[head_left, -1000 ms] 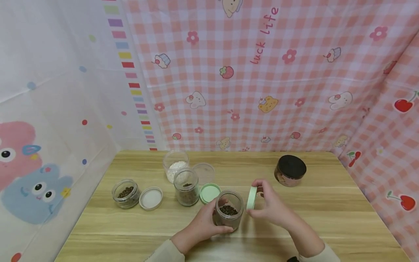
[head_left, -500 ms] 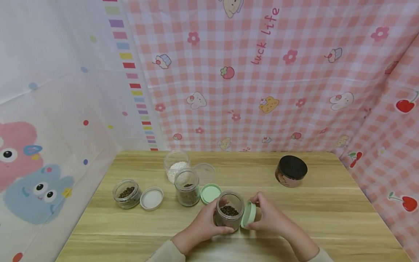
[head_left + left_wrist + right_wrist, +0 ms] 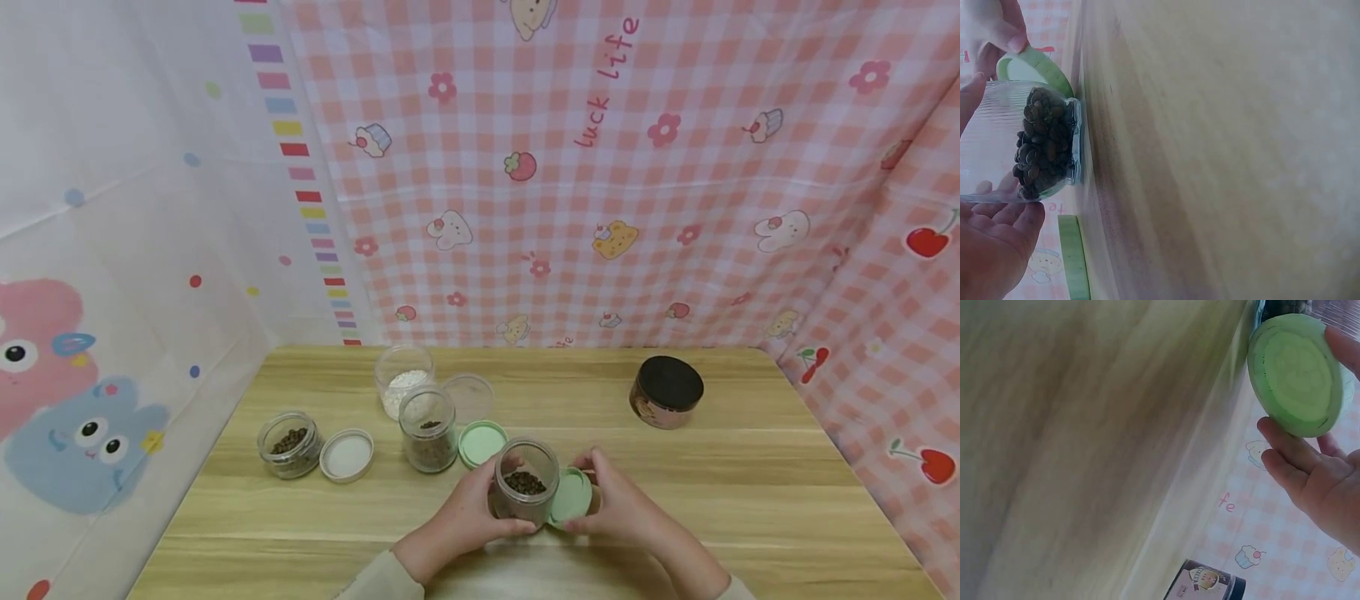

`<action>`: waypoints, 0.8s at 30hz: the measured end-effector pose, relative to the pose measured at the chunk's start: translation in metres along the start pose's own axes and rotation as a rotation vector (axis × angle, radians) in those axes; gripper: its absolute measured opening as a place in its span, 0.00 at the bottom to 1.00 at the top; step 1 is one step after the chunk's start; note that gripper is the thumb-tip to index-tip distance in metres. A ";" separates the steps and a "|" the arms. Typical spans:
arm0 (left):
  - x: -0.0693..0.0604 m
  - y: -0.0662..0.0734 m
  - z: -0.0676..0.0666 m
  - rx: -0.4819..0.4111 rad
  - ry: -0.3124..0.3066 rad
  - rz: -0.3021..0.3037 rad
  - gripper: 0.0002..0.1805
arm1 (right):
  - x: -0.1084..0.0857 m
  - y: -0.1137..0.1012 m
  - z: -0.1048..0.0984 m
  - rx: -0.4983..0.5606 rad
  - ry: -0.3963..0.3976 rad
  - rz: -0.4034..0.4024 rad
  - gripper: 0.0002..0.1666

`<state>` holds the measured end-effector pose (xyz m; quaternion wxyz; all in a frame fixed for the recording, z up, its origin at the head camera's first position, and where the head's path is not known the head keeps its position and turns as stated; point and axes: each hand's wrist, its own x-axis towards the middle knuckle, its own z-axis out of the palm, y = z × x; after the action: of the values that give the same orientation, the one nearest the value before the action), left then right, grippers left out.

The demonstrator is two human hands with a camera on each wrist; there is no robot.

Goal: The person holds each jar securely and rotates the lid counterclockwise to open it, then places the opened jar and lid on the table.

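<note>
My left hand [image 3: 467, 518] curls round a clear ridged jar [image 3: 527, 508] that stands uncovered on the table. Dark beans [image 3: 1042, 144] cover the jar's bottom, as the left wrist view shows. Close on its right, my right hand [image 3: 617, 506] pinches a pale green lid [image 3: 573, 495] by its rim between thumb and fingers. The lid leans tilted beside the jar, low to the table; the right wrist view shows the lid's round face [image 3: 1299, 378]. Another green lid [image 3: 482, 442] lies flat just behind my left hand.
Left of the hands stand an open jar of dark bits [image 3: 429, 446], a jar of white grains [image 3: 403, 388] and a low jar of brown pieces [image 3: 290, 450]. A white lid [image 3: 347, 455] and a clear lid [image 3: 470, 397] lie nearby. A black-topped tub [image 3: 667, 392] sits back right.
My right hand has brought the green lid down and left, from upright in the air to tilted beside the jar. My left hand and its jar have stayed in place.
</note>
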<state>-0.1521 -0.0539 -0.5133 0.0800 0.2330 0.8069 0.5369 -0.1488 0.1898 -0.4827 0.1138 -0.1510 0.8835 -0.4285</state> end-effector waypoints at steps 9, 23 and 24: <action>0.001 -0.003 0.001 0.008 -0.001 0.011 0.46 | 0.001 0.001 0.001 -0.185 -0.014 -0.001 0.58; 0.000 -0.001 0.000 -0.005 0.006 0.014 0.46 | 0.011 0.008 0.013 -0.473 -0.013 -0.074 0.50; 0.000 -0.001 0.000 -0.006 0.006 0.013 0.46 | 0.012 0.008 0.013 -0.479 -0.014 -0.075 0.50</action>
<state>-0.1527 -0.0541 -0.5143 0.0747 0.2363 0.8041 0.5403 -0.1570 0.1806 -0.4978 0.0649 -0.2094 0.9529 -0.2096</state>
